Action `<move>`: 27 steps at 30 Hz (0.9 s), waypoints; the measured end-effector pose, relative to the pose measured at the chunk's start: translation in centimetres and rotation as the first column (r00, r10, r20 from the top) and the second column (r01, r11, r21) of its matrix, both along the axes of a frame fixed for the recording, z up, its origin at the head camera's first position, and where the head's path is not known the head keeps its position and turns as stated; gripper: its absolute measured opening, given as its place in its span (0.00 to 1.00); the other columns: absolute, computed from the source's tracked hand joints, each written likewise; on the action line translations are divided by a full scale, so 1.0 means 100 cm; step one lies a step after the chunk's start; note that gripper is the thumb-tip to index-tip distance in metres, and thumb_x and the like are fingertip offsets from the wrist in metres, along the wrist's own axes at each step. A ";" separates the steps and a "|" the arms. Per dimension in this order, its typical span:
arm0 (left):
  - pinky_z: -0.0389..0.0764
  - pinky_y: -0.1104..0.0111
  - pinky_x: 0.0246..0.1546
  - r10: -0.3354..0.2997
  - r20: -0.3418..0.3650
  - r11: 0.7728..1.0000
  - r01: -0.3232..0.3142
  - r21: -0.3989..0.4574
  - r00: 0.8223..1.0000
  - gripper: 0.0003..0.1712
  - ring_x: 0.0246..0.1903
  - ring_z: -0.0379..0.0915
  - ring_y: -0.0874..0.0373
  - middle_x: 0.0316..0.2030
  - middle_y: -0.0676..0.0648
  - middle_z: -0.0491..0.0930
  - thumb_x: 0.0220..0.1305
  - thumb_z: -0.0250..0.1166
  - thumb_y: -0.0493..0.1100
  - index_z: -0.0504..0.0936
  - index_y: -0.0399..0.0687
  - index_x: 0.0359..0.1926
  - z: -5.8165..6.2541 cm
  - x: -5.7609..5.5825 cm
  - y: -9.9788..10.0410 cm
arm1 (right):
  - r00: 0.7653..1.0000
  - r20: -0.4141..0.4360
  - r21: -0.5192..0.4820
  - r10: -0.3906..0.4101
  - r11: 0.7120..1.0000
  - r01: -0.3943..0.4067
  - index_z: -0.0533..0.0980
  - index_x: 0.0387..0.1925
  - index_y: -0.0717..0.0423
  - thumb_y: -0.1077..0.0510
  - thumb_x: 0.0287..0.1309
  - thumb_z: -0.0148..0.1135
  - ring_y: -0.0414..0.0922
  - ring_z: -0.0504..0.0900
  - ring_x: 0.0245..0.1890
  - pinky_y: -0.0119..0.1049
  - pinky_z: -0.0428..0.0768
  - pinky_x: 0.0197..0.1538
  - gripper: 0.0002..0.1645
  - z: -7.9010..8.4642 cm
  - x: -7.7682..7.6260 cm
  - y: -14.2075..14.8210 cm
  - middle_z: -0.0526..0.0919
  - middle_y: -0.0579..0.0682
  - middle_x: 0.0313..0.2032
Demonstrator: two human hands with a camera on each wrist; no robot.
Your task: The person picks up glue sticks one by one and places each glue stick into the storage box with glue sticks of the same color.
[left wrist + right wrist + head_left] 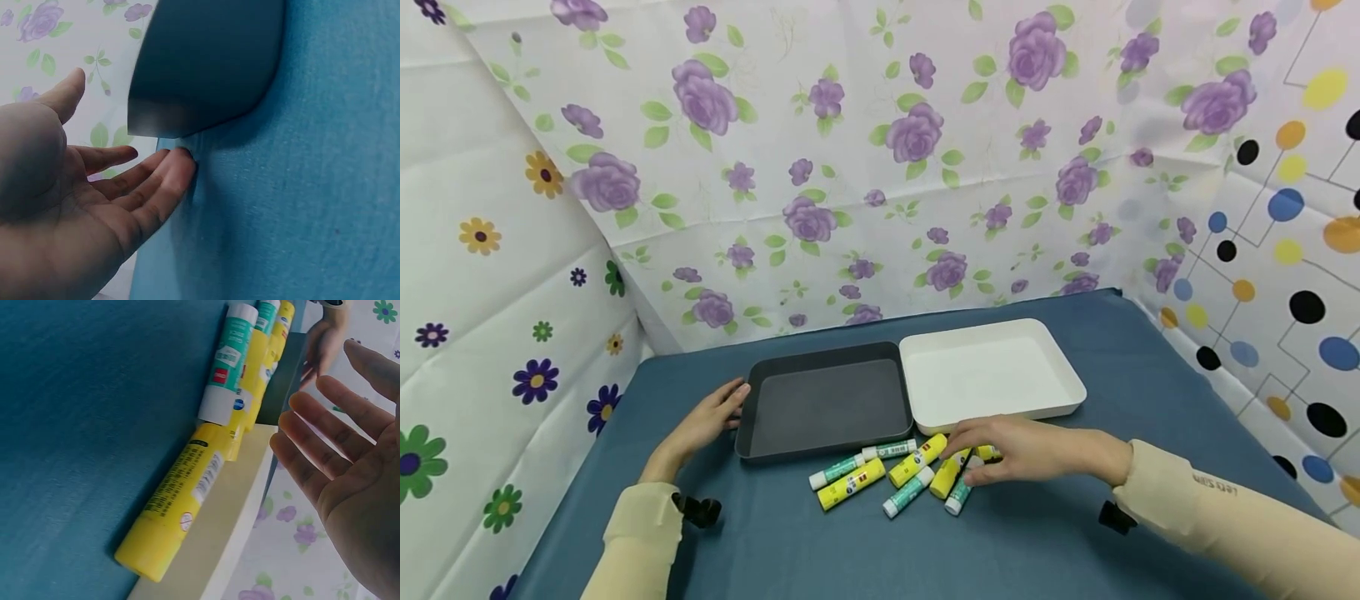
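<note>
Glue sticks [852, 485] (yellow or green) are spread before a dark tray [831, 400] and white tray [992, 371]; the right hand [1022, 448], released, is held over some, the left hand [703, 421], likewise, beside the dark tray.

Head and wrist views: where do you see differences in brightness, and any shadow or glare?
Head view: brightest, with fairly even light; left wrist view: dim, a pale sheen on the dark tray, a soft shadow on the blue cloth beside it; right wrist view: also dim, a dark shadow along the nearest yellow glue stick.
</note>
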State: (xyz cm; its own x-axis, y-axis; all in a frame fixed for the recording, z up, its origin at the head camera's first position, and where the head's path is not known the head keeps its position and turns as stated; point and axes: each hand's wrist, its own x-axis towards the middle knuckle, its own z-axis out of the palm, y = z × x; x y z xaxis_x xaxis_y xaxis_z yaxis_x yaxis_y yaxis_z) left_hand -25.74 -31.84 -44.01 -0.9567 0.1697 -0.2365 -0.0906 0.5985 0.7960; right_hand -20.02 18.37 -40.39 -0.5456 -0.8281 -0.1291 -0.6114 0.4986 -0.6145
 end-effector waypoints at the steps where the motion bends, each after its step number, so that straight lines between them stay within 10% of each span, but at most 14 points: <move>1: 0.69 0.42 0.70 0.002 -0.001 1.000 -0.002 0.006 1.000 0.52 0.70 0.62 0.32 0.76 0.26 0.55 0.80 0.44 0.70 0.41 0.39 0.84 -0.001 0.000 -0.001 | 1.000 -0.006 -0.002 0.003 1.000 -0.003 0.77 0.69 0.42 0.41 0.74 0.62 0.45 0.73 0.68 0.53 0.77 0.67 0.27 -0.001 0.000 0.000 0.74 0.48 0.70; 27: 0.68 0.42 0.70 0.022 -0.022 0.987 -0.019 0.159 1.000 0.37 0.73 0.56 0.32 0.76 0.28 0.54 0.85 0.51 0.46 0.48 0.37 0.83 -0.010 0.002 -0.002 | 1.000 -0.013 -0.028 0.018 0.999 -0.019 0.80 0.65 0.40 0.42 0.73 0.63 0.40 0.79 0.58 0.47 0.82 0.61 0.23 -0.020 0.006 0.004 0.79 0.36 0.58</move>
